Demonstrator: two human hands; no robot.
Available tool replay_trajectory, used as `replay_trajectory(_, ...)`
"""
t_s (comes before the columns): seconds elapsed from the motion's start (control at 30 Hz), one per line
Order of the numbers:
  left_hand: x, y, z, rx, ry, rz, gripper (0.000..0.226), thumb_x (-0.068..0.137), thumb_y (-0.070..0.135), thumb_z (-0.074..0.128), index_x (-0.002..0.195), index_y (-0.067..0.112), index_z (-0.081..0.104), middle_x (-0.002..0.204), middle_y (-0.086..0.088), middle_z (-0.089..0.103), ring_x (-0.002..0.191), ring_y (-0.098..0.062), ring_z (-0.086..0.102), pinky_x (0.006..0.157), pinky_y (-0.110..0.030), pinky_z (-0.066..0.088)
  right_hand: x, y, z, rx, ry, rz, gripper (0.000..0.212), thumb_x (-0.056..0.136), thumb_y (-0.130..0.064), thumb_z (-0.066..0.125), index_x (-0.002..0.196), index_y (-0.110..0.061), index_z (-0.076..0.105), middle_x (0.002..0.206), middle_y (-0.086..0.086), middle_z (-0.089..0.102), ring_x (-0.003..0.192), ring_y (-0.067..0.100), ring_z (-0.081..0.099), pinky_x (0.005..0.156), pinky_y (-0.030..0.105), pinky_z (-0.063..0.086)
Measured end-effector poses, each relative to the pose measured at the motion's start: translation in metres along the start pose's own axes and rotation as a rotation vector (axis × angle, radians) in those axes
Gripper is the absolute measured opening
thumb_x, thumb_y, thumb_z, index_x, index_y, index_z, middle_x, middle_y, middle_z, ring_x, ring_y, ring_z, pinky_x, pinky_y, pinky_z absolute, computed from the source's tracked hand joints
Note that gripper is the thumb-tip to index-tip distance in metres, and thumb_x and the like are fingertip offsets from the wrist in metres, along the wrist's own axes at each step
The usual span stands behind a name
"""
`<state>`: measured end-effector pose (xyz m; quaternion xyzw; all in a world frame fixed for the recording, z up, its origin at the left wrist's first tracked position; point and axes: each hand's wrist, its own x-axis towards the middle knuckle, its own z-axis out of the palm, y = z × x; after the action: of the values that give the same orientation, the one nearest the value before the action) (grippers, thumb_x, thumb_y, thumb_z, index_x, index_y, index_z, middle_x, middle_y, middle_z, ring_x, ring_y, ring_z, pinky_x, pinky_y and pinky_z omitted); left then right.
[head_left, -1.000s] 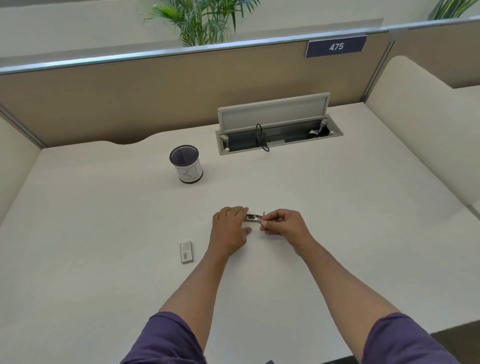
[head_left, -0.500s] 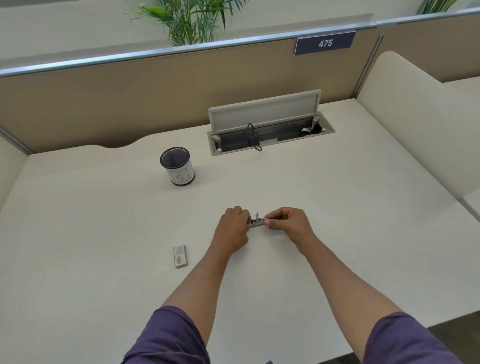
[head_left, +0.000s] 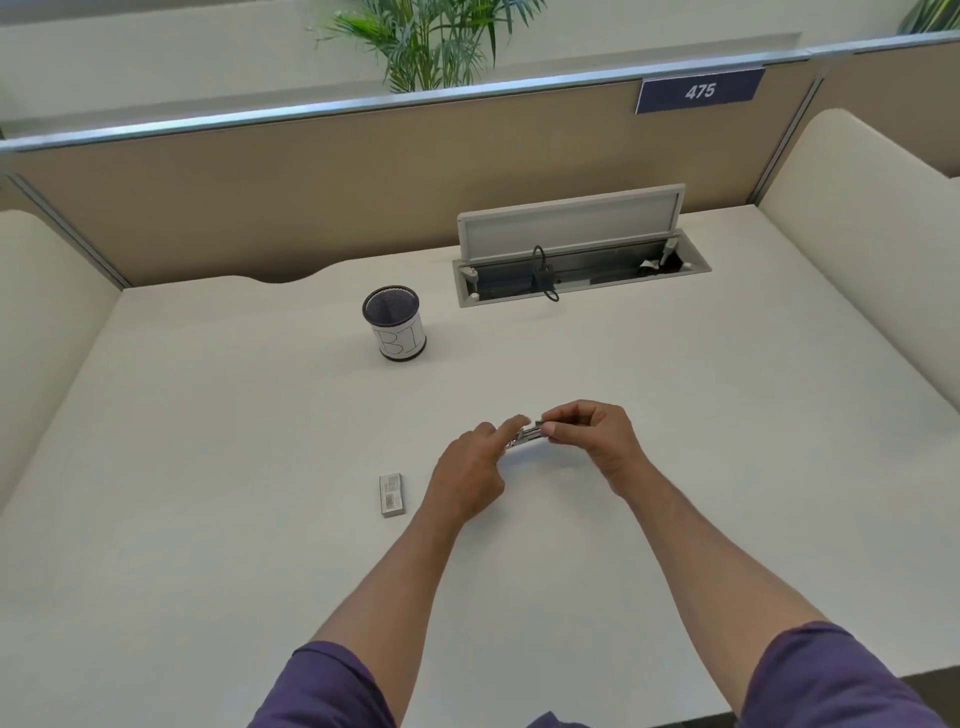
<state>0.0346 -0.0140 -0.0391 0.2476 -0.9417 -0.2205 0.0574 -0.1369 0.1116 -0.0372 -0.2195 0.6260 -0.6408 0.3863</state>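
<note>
A small silver metal stapler (head_left: 529, 434) is held just above the white desk (head_left: 208, 467), near its middle. My right hand (head_left: 597, 436) pinches its right end between thumb and curled fingers. My left hand (head_left: 467, 470) meets it from the left, forefinger stretched along its top and the other fingers curled; the thumb is hidden beneath. Most of the stapler is covered by the fingers. A small grey staple box (head_left: 392, 494) lies flat on the desk to the left of my left hand.
A black mesh pen cup (head_left: 395, 322) with a white label stands behind and to the left. A cable hatch (head_left: 571, 223) in the desk is open at the back, a black cable inside. Tan partitions close the back; cream side panels (head_left: 857, 249) flank the desk.
My left forefinger has stretched out over the stapler's top, where the hand was bunched around its left end before. The camera view has shifted slightly. Both hands stay at the same spot.
</note>
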Motion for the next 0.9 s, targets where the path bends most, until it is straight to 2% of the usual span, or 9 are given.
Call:
replay_trajectory(0.2, -0.0047, -0.0002, -0.0065, -0.003, -0.002, -0.007, 0.065, 0.088, 0.001, 0.052, 0.135, 0.044, 0.038, 0.092, 0.001, 0.056, 0.080, -0.027, 0.055, 0.063, -0.041, 0.051, 0.0024, 0.0022, 0.0059, 0.033, -0.080, 0.012, 0.016, 0.089, 0.008, 0.067, 0.101, 0.004, 0.077, 0.097, 0.025, 0.077, 0.093, 0.028, 0.076, 0.085, 0.028, 0.060)
replay_trajectory(0.47, -0.0047, 0.0040, -0.0096, 0.073, 0.026, 0.014, 0.065, 0.086, 0.000, 0.054, 0.136, 0.039, 0.042, 0.090, -0.001, 0.057, 0.078, -0.027, 0.053, 0.062, -0.039, 0.048, 0.0034, 0.0043, 0.0079, 0.095, -0.078, 0.010, 0.015, 0.085, 0.005, 0.074, 0.100, 0.003, 0.078, 0.097, 0.024, 0.077, 0.093, 0.031, 0.076, 0.083, 0.027, 0.059)
replay_trajectory(0.7, -0.0030, 0.0032, -0.0081, 0.150, 0.044, 0.057, 0.069, 0.080, -0.005, 0.051, 0.139, 0.031, 0.049, 0.088, -0.005, 0.056, 0.074, -0.030, 0.050, 0.061, -0.033, 0.034, 0.0047, 0.0020, 0.0049, 0.121, -0.104, 0.042, 0.017, 0.085, -0.001, 0.077, 0.100, 0.007, 0.076, 0.102, 0.029, 0.075, 0.096, 0.039, 0.075, 0.089, 0.033, 0.060)
replay_trajectory(0.9, -0.0035, 0.0020, -0.0093, 0.152, 0.056, 0.075, 0.070, 0.080, -0.006, 0.051, 0.139, 0.031, 0.050, 0.088, -0.005, 0.057, 0.073, -0.029, 0.049, 0.061, -0.034, 0.037, 0.0049, -0.0027, 0.0065, 0.119, -0.128, 0.099, 0.020, 0.081, -0.001, 0.082, 0.097, 0.009, 0.076, 0.104, 0.029, 0.074, 0.098, 0.036, 0.074, 0.089, 0.030, 0.059)
